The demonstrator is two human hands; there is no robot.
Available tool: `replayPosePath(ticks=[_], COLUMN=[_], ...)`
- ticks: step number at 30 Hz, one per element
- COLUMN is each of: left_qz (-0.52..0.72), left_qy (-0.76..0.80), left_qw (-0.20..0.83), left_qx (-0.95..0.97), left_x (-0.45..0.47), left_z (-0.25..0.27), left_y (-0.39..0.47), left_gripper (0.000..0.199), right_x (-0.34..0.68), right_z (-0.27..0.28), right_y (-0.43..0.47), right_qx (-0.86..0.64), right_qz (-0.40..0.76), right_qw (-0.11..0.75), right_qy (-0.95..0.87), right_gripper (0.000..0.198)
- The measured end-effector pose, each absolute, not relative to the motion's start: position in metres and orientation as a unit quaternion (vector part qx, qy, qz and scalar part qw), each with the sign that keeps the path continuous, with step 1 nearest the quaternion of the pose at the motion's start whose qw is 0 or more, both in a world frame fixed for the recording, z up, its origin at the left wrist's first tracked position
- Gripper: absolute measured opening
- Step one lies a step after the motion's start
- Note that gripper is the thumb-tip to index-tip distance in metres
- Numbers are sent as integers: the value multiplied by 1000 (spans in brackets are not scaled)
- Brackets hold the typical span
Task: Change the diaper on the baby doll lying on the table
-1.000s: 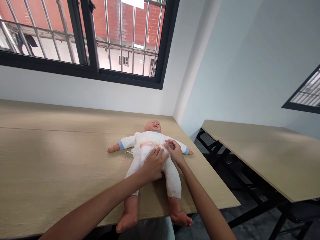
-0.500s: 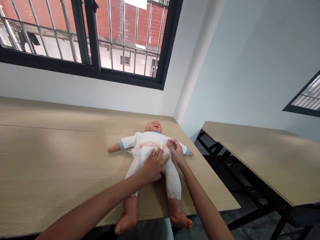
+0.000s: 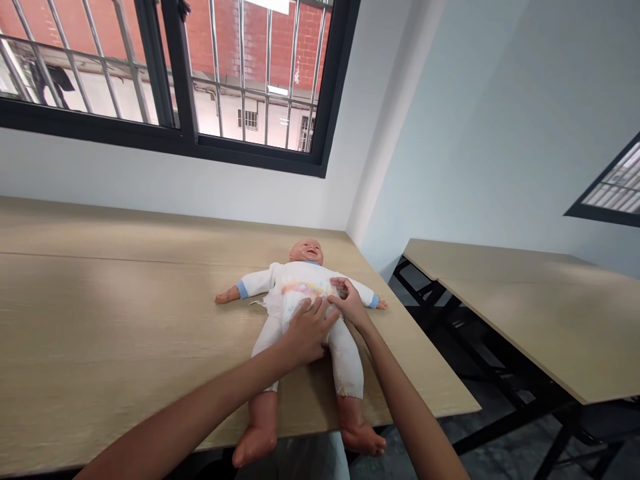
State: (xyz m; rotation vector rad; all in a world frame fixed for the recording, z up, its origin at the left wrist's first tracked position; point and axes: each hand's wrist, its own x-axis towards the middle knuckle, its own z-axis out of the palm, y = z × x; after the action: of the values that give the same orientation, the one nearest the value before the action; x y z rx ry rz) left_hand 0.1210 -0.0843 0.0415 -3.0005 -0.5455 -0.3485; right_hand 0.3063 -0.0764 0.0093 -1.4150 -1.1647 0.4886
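A baby doll in a white suit with blue cuffs lies on its back, feet over the table's near edge. Round its middle is a white diaper with a coloured band at the waist. My left hand rests on the diaper's front, fingers spread over it and not gripping. At the diaper's right side, my right hand has its thumb and fingers curled together on the edge. A loose frilly flap of the diaper sticks out at the left hip.
The doll lies near the right end of a wooden table. A second table with black legs stands to the right, across a gap. Behind are a pale wall and a dark-framed window with metal bars outside.
My right hand has shifted slightly left and its thumb has moved inward over the diaper's side. My left hand stays on the diaper's front, and the doll lies as before.
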Motion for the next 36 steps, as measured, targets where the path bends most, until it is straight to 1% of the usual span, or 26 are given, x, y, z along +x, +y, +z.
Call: replayPosePath(ticks=[3, 6, 9, 11, 14, 17, 19, 23, 27, 28, 30, 31, 33, 35, 36], left_qz=[-113, -115, -125, -134, -138, -149, -164, -188, -209, -219, -260, -289, -337, -318, -268], left_qy=[-178, -187, -185, -174, -133, -80, -54, -24, 0, 8, -5, -35, -143, -259, -312], left_qw=[32, 32, 46, 58, 76, 87, 87, 84, 76, 72, 52, 34, -21, -84, -127], left_qx=[-977, -975, -974, -974, -978, -982, -981, -978, -975, -973, -964, -956, -930, -908, -903], left_x=[120, 120, 119, 119, 117, 116, 115, 114, 115, 116, 113, 110, 98, 79, 68], left_z=[40, 38, 36, 36, 37, 39, 39, 38, 42, 46, 58, 65, 78, 85, 86], left_y=[-84, -84, -84, -84, -84, -83, -83, -86, -87, -84, -71, -61, -35, -8, 4], left_gripper=[71, 76, 78, 77, 76, 81, 82, 65, 50, 46, 36, 32, 30, 25, 22], right_x=[310, 315, 317, 316, 311, 307, 307, 305, 301, 301, 304, 307, 314, 321, 324], right_z=[13, 14, 16, 17, 19, 21, 22, 24, 24, 23, 22, 21, 18, 14, 12], right_y=[-78, -78, -79, -81, -84, -87, -88, -90, -89, -89, -87, -86, -82, -78, -76], right_qx=[-584, -542, -518, -525, -556, -595, -607, -587, -595, -593, -581, -574, -563, -558, -558], right_qz=[232, 259, 253, 231, 196, 152, 137, 153, 147, 147, 153, 159, 173, 184, 187], right_qw=[608, 658, 676, 659, 603, 533, 506, 524, 510, 518, 569, 608, 681, 722, 731], right_qy=[-485, -453, -459, -487, -538, -583, -598, -598, -603, -598, -562, -525, -435, -365, -345], right_gripper=[44, 41, 22, 16, 21, 26, 29, 33, 32, 32, 31, 30, 28, 29, 30])
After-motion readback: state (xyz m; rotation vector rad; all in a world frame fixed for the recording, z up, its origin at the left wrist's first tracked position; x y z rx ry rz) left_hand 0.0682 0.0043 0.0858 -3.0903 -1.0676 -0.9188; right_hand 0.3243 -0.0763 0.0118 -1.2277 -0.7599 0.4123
